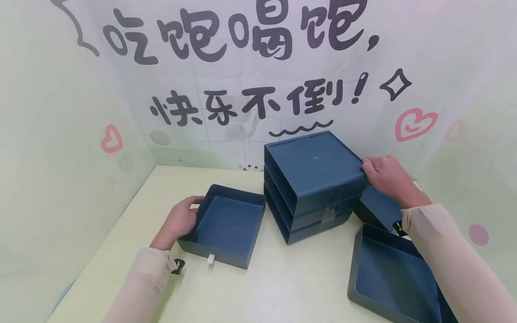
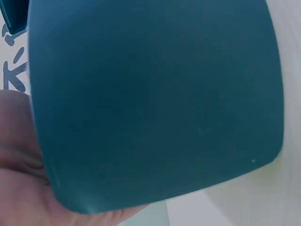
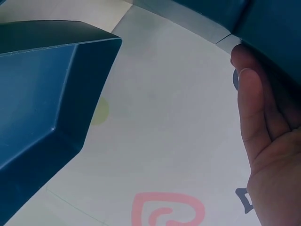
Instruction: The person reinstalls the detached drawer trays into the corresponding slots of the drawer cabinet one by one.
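A dark blue drawer cabinet (image 1: 319,166) with stacked slots stands at the back of the table, its open side turned left. My right hand (image 1: 389,177) grips its upper right edge. In the right wrist view the fingers (image 3: 251,108) lie along the cabinet's side (image 3: 282,37). Left of the cabinet, a shallow blue drawer (image 1: 230,224) with a small white tab faces up. My left hand (image 1: 179,220) holds this drawer by its left wall. In the left wrist view the drawer's outer face (image 2: 160,108) fills most of the picture and hides most of the fingers.
Another shallow drawer (image 1: 397,273) lies at the front right, partly under the right forearm. A further blue drawer (image 1: 379,206) sits between it and the cabinet. The pale table (image 1: 278,287) meets a printed wall sheet (image 1: 226,143) behind and at both sides.
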A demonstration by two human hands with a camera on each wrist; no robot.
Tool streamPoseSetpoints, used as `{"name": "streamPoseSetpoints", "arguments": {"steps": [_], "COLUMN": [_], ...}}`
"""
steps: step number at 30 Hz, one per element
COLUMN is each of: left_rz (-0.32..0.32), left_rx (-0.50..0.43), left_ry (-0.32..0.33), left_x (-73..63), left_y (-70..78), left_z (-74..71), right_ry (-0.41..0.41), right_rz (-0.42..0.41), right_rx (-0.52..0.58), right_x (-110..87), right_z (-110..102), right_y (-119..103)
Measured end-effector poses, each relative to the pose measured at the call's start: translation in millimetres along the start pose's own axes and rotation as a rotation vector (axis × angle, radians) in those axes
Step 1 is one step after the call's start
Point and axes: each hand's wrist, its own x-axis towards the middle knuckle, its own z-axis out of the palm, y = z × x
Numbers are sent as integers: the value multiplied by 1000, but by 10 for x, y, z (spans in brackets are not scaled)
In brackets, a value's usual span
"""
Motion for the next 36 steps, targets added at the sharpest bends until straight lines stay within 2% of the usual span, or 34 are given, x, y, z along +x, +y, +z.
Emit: {"name": "streamPoseSetpoints", "arguments": {"steps": [5, 11, 19, 25, 31, 36], "left_rz": [-4, -28, -42, -28, -74, -111], "left_rx": [-16, -41, -76, -84, -109, -62], "left_ry": [-12, 9, -10, 17, 25, 76], "left_x": [7, -96, -336, -520, -676, -775], "left_y": [-8, -47, -43, -68, -61, -26], "left_z": [-5, -83, -157, -195, -173, -111], "right_ry": [-7, -18, -3, 15, 22, 23], "right_rz": [13, 30, 38, 24, 12, 19], "right_rx": [1, 13, 20, 20, 18, 17], "right_x": [-12, -10, -14, -10, -5, -16], "right_z": [-7, -2, 11, 30, 37, 40], "right_y": [6, -1, 18, 15, 17, 15]}}
